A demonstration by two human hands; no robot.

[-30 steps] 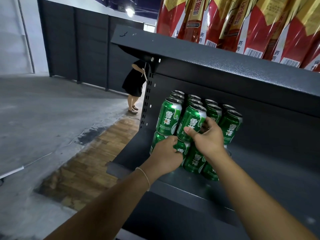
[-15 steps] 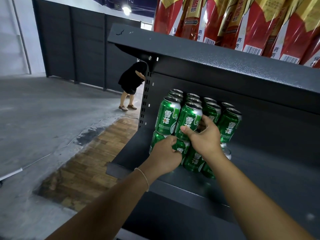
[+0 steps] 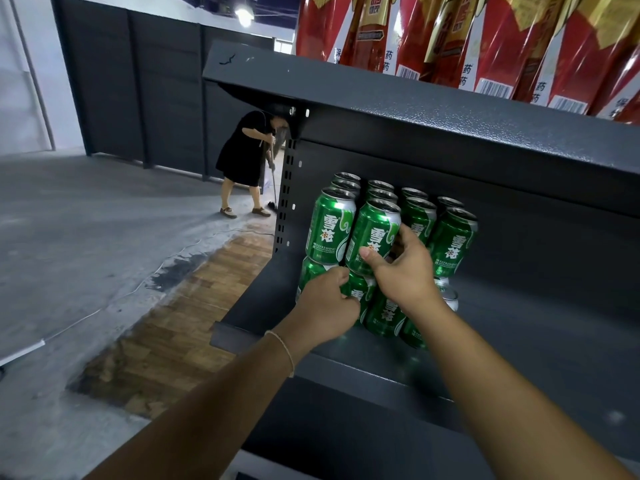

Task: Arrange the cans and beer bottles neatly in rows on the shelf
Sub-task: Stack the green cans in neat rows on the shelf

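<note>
The right hand pinches an upper can; the left hand grips a lower can. Thin, slippery walls probably dent: hold the middle.

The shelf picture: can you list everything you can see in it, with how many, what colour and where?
Cans: many, exact count hidden, green, stacked in two layers at the shelf's left end.
Shelf: one, dark grey, under the cans.
Upper shelf: one, dark grey, above the cans.
Packages: several, red and gold, on the upper shelf.
Another person: one, black dress, sweeping the floor behind.
Floor: grey, with a wooden patch.
Left hand: one, grip on a lower-layer can.
Right hand: one, grip on an upper-layer can.
</note>
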